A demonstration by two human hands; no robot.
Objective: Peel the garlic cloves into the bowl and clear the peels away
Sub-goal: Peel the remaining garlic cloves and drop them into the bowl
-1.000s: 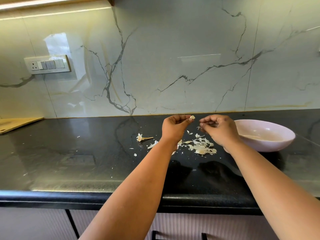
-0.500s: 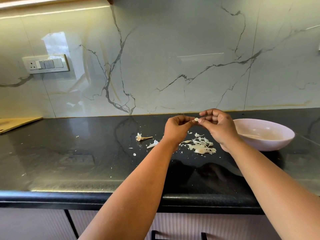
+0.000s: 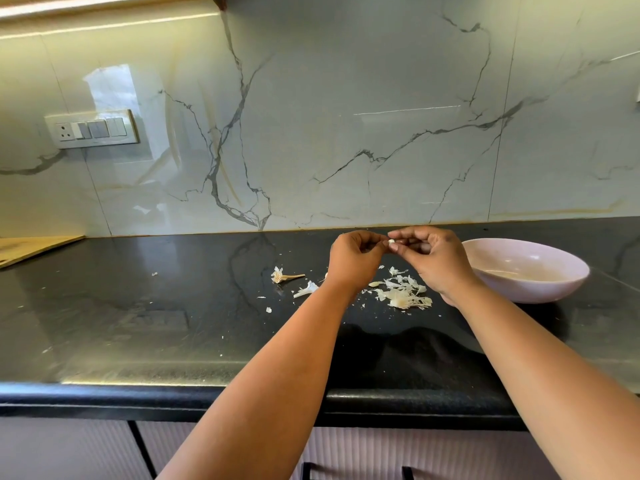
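Observation:
A small pale garlic clove [image 3: 391, 242] is pinched between the fingertips of my left hand [image 3: 353, 259] and my right hand [image 3: 433, 259], held above the black counter. Both hands have curled fingers and meet at the clove. Under them lies a pile of white garlic peels [image 3: 403, 292]. A dry garlic stem with root end [image 3: 282, 276] and a loose peel [image 3: 306, 289] lie to the left of my left wrist. The pale pink bowl [image 3: 540, 292] stands just right of my right hand; its contents are not clear from here.
The black stone counter [image 3: 138, 306] runs left to right, with its front edge near me. A wooden board [image 3: 31, 247] lies at the far left. A switch plate [image 3: 91, 129] is on the marble wall behind. Small peel flecks are scattered on the counter.
My hands were apart, the left holding the clove alone. They came together, and both now pinch the clove.

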